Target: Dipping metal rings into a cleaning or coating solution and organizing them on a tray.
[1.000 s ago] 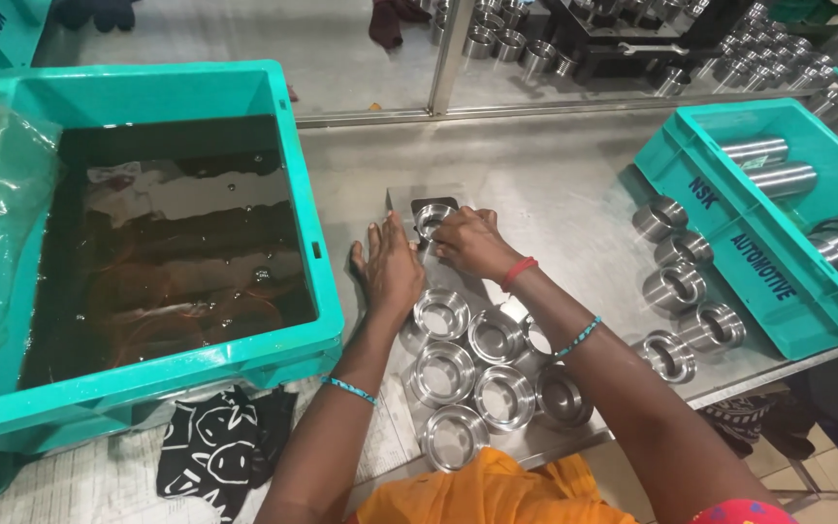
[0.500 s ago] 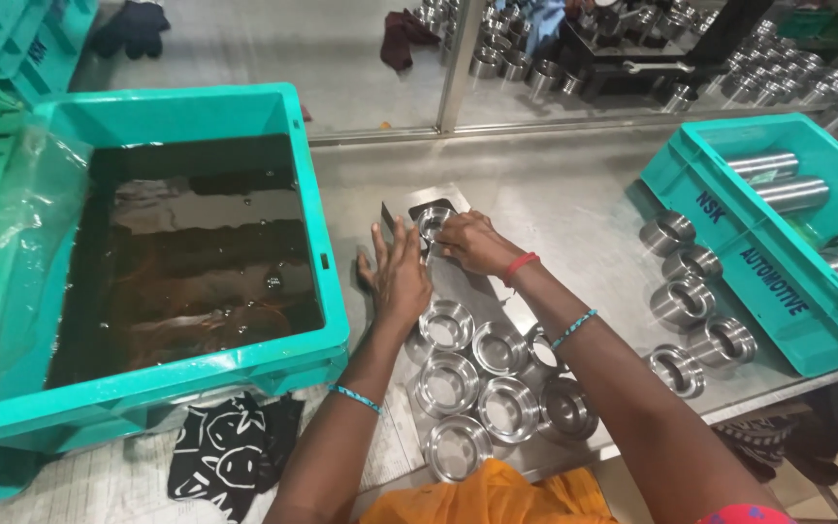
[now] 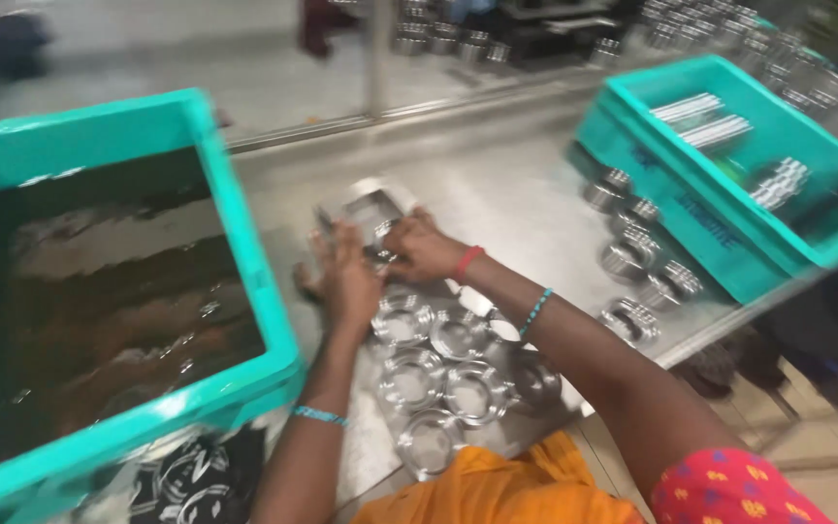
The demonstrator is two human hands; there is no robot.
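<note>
Both hands — left hand (image 3: 346, 277), right hand (image 3: 422, 247) — stay on the metal part (image 3: 372, 212); view shifted.

Crate (image 3: 244, 281) left of metal rings (image 3: 443, 374)

**Motion blur throughout, even bright light**

Whole frame smeared w/ motion blur; nothing crisp. Left hand (image 3: 349, 277) and right hand (image 3: 424, 250) soft-edged, fingers hard to separate. Steel table (image 3: 526, 194) beyond the hands gives pale, washed-out glare. Metal rings (image 3: 438, 374) just below the hands show bright highlights. Dark liquid in the teal crate (image 3: 235, 243), left of the hands, shows streaky reflections. Shadows faint. Far background most blurred.
</note>
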